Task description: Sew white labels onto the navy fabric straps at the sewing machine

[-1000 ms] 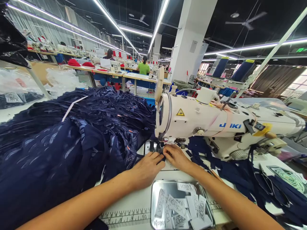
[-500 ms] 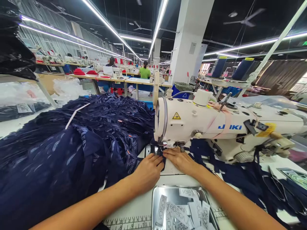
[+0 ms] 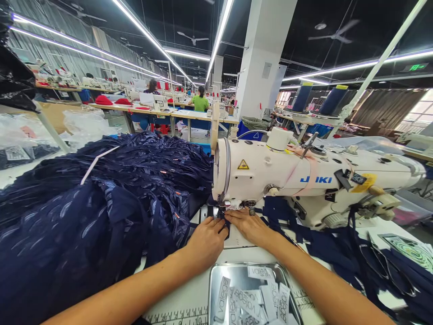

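Note:
A white sewing machine [image 3: 264, 167] stands in front of me, its needle area [image 3: 221, 207] just past my fingertips. Under the presser foot lies a small piece of navy fabric [image 3: 226, 231], mostly covered by my fingers. My left hand [image 3: 207, 239] is curled over that piece from the left, fingers pressed together on it. From the right, my right hand [image 3: 248, 226] holds the fabric's edge close to the foot, its fingertips almost meeting the left ones. Right beneath my wrists is a metal tray [image 3: 212, 289] with white printed labels [image 3: 248, 300].
A large heap of navy garments [image 3: 101, 216] fills the left side. To the right lie navy fabric pieces [image 3: 324, 248] and scissors [image 3: 382, 266]. A printed ruler [image 3: 179, 316] runs along the front edge. Thread cones [image 3: 333, 100] stand behind the machine; a person in green [image 3: 200, 104] sits farther off.
The whole view has shifted slightly, so the scene sits a little farther left. Both hands stay at the needle on the navy fabric, with hardly any visible movement.

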### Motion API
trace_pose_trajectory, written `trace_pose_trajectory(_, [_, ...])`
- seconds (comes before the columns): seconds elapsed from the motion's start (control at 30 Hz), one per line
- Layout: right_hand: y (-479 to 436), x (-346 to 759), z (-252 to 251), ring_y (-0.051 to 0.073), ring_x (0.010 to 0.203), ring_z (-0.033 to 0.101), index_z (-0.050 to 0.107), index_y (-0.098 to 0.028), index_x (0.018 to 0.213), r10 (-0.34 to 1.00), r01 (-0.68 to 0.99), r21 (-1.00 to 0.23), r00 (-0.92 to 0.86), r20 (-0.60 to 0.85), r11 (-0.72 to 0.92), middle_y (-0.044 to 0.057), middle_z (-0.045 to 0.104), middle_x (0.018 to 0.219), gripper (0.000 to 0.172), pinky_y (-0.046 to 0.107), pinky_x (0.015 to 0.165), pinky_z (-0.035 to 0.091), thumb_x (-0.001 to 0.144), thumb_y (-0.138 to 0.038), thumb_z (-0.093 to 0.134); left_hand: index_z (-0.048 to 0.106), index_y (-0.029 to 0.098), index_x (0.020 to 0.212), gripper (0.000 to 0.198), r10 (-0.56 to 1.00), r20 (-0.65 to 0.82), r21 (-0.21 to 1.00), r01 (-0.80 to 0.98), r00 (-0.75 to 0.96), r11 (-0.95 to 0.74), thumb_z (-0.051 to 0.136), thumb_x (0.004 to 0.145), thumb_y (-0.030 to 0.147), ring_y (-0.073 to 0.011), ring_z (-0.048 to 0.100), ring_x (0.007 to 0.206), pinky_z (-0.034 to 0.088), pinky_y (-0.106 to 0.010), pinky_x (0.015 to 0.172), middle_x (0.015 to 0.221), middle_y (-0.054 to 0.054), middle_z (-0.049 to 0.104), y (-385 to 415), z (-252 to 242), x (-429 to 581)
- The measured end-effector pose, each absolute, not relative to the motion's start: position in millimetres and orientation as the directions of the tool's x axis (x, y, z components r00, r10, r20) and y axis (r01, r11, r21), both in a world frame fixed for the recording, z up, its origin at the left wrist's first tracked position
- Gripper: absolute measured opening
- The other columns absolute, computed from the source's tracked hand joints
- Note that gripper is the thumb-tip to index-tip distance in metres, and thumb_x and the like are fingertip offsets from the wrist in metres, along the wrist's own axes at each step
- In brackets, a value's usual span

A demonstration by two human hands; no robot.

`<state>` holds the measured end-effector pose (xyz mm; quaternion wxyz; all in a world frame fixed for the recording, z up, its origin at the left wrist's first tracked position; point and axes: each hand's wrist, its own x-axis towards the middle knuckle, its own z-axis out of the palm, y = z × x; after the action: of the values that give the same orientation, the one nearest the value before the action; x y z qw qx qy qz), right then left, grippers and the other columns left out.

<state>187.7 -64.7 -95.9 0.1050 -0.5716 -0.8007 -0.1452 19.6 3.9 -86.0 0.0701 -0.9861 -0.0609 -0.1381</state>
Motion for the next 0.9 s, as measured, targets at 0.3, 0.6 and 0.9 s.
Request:
trace_pose_trajectory(0.3, [-61,187,-97,0.019,0.1,0.054,0.057,-0.011,0.11,0.885,0.957,0.123,-0.291,0.363,0.264,0.011,0.058,0.111,0.034,0.033,0.087,0.044,0.083,-0.004,0.039,0.059,0.01,0.094,0.022,0.14,0.311,-0.145,0.193,0.94,-0.97,0.044,0.079,0.012,-0.0234,0.053,0.093,0.039,-0.037,0.078,0.097,-0.011,0.063,4,-86,24])
trace_pose_trajectory(0.6, [-57,190,-103,0.018,0.1,0.054,0.056,-0.017,0.112,0.895,0.972,0.054,-0.232,0.382,0.229,0.009,0.059,0.11,0.035,0.033,0.087,0.043,0.083,-0.005,0.039,0.058,0.011,0.097,0.024,0.185,0.332,-0.112,0.233,0.925,-0.966,0.043,0.079,0.011,-0.0225,0.053,0.085,0.037,-0.038,0.074,0.101,-0.012,0.062,4,-84,24])
trace_pose_trajectory(0.9, [-62,185,-98,0.017,0.084,0.057,0.062,-0.016,0.095,0.864,0.962,-0.033,-0.229,0.449,0.272,0.007,0.062,0.094,0.021,0.029,0.076,0.046,0.081,-0.013,0.047,0.059,0.02,0.098,0.038,0.14,0.356,0.097,0.112,0.924,-0.989,0.041,0.071,0.0,-0.0186,0.054,0.092,0.031,-0.038,0.085,0.097,-0.002,0.066,32,-95,3])
